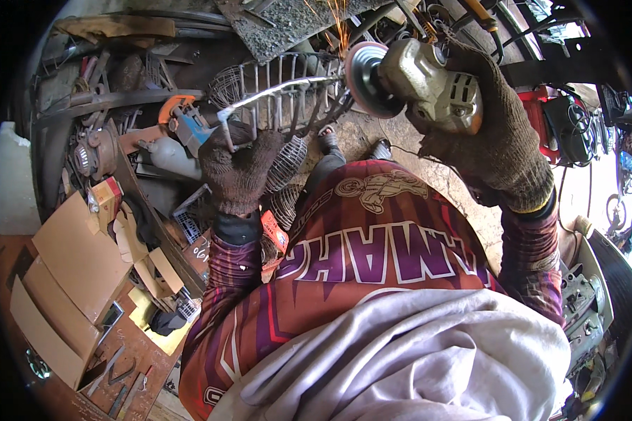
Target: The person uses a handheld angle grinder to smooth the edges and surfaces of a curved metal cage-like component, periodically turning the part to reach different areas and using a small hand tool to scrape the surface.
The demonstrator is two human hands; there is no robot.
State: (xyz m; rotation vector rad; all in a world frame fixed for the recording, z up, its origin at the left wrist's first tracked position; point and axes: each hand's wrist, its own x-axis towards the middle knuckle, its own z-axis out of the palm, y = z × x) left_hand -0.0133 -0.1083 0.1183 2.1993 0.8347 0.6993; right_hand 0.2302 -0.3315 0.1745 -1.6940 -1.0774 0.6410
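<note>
One bright, gently curved rod [281,89] crosses the barred metal frame [279,112].

Head-worn fisheye — faces steeply down — angle grinder [425,84] near.

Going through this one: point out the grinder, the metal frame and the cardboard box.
Grinder [428,85]: head view, on the middle of its housing.
Metal frame [268,94]: head view, on its bright long rail.
Cardboard box [84,247]: head view, on its broad upper panel.
</note>
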